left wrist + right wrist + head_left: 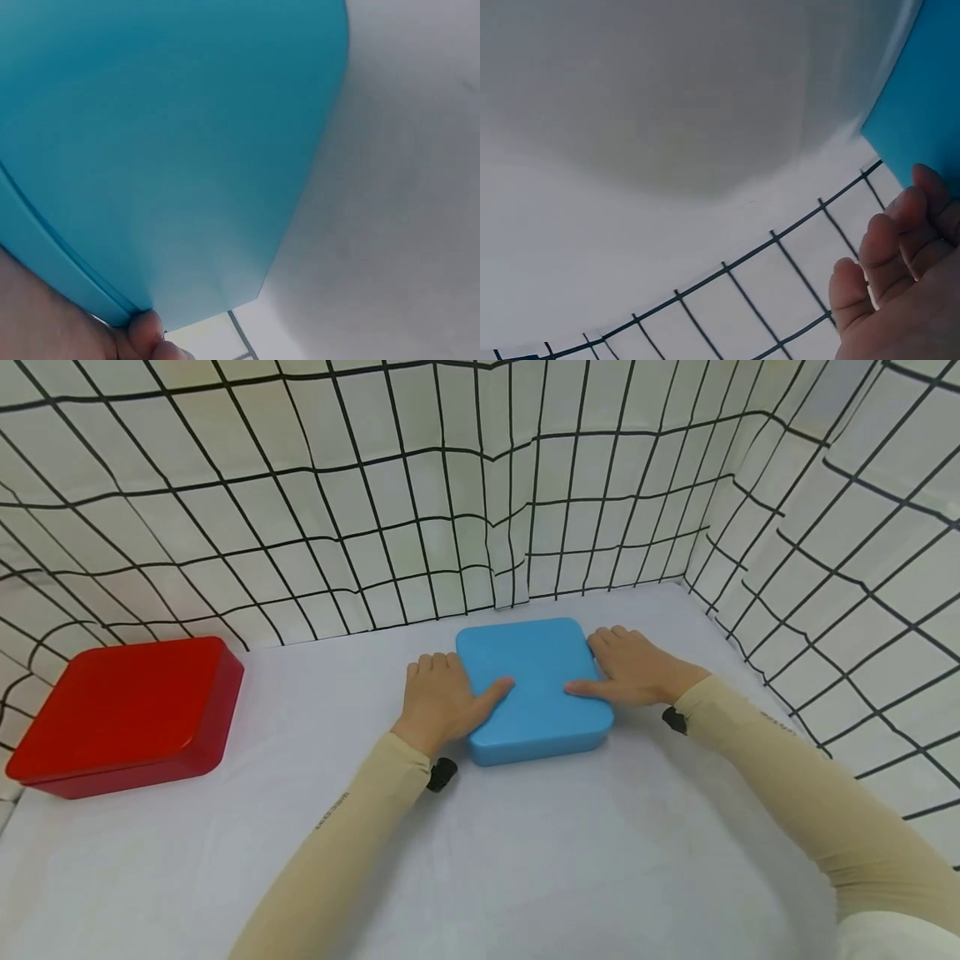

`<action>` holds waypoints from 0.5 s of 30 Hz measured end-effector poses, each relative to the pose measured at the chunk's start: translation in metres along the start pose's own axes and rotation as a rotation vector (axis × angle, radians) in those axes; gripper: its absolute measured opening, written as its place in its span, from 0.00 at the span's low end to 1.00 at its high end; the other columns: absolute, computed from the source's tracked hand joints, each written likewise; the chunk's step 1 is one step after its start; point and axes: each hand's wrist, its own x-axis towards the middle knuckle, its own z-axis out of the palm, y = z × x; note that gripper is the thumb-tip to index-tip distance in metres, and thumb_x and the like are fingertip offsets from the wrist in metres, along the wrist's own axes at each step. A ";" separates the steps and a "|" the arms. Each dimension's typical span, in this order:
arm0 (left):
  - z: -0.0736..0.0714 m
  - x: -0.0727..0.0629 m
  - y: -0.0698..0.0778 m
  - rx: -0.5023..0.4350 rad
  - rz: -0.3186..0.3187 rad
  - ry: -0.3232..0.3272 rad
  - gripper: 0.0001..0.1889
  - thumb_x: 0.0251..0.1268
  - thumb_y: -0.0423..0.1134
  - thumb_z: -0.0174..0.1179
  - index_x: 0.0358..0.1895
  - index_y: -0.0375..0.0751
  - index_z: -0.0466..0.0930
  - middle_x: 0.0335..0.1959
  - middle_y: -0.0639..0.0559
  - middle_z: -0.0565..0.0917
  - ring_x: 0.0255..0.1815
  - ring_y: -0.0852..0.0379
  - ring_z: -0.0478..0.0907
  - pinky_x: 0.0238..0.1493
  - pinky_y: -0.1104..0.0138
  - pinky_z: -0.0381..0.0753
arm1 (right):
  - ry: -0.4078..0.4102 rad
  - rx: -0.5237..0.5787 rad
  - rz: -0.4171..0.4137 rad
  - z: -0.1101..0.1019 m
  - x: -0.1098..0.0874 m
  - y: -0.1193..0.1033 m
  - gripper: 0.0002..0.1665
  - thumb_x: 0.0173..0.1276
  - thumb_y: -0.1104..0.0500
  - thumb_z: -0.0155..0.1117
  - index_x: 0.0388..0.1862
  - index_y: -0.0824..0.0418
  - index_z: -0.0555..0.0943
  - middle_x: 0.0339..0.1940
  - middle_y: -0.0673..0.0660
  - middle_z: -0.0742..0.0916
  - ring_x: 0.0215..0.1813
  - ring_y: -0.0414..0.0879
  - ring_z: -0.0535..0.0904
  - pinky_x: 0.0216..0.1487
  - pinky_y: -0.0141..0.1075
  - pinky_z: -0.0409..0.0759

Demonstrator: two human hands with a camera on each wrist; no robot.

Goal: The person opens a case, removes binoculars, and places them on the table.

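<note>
White table walled by a grid-pattern cloth backdrop on the far side, left and right. Red box sits far left, lid on, well apart from both hands, untouched. Blue box sits mid-table toward the far side, flat, lid closed; the left wrist view shows the lid seam running along its side. Left hand clamps the left edge of the blue box, thumb laid flat on the lid, fingers curled down over the side. Right hand mirrors it on the right edge, thumb on top, fingers wrapped down the far-right side; the right wrist view shows fingertips just beside the blue corner. So both hands are grasping the blue box, neither is released. Judgement: the step looks like opening or lifting this box. To do it well, keep the grip even on both sides, fingertips catching under the lid rim at the seam rather than the base, thumbs steadying, and lift straight up so the base stays flat and doesn't slide on the smooth table.
</note>
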 end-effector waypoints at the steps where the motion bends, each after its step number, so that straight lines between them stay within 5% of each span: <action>1: 0.000 0.001 0.001 0.000 0.000 0.002 0.52 0.66 0.81 0.39 0.55 0.27 0.74 0.41 0.39 0.77 0.49 0.42 0.72 0.56 0.52 0.69 | -0.002 0.003 0.001 0.000 0.001 0.002 0.56 0.69 0.21 0.52 0.70 0.69 0.68 0.56 0.63 0.81 0.56 0.55 0.74 0.61 0.55 0.73; 15: 0.007 0.015 0.014 0.007 -0.004 0.015 0.50 0.66 0.81 0.38 0.54 0.29 0.74 0.40 0.41 0.76 0.47 0.44 0.71 0.54 0.55 0.68 | -0.008 0.022 0.016 -0.003 0.000 0.019 0.52 0.71 0.24 0.52 0.67 0.69 0.70 0.51 0.62 0.81 0.53 0.55 0.74 0.60 0.55 0.73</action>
